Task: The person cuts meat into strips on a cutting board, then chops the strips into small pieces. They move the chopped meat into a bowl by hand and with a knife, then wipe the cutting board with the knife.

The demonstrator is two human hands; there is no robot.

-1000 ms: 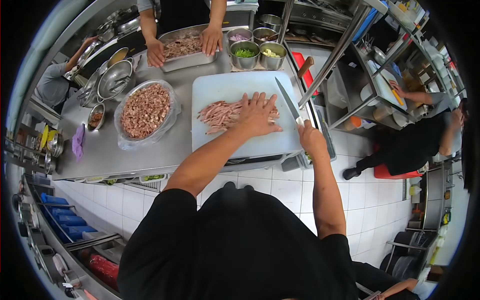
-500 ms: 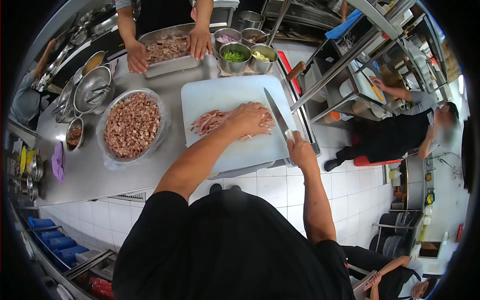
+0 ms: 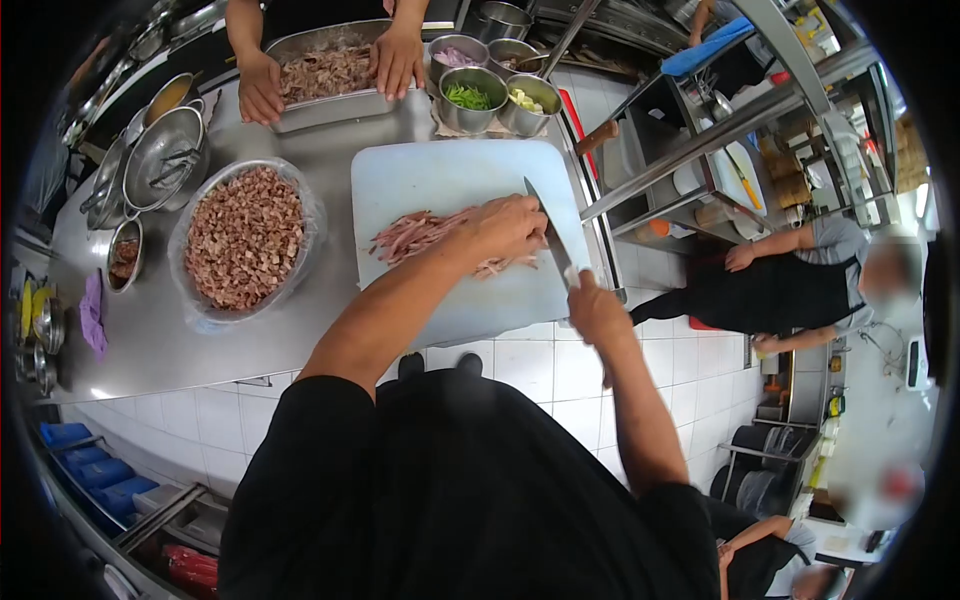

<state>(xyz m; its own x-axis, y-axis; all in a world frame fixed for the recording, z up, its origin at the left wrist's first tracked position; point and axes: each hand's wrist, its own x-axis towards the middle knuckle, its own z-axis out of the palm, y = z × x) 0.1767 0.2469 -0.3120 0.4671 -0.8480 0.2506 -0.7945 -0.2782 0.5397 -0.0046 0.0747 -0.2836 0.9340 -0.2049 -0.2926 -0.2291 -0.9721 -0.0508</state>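
On the white cutting board point(image 3: 440, 172) lies a heap of pale pink meat strips point(image 3: 412, 238). My left hand point(image 3: 508, 228) rests on the right end of the heap, its fingers curled down over the strips. A long kitchen knife point(image 3: 553, 232) is in my right hand point(image 3: 600, 312), closed around the handle. Its blade stands just right of my left fingertips, tip pointing away from me. To the left sits a large bowl of diced meat point(image 3: 245, 238) lined with clear plastic.
Across the table a co-worker's hands point(image 3: 398, 62) touch a metal tray point(image 3: 335, 117) of meat. Steel pots hold sliced greens point(image 3: 468, 97) and other cut ingredients. Metal bowls point(image 3: 165, 160) and a purple cloth point(image 3: 93, 315) lie left. Another person point(image 3: 770, 290) stands to the right.
My left fingers, flatter and more spread before, are now drawn in and curled over the strips. The knife blade has come closer to them. The view has shifted slightly.
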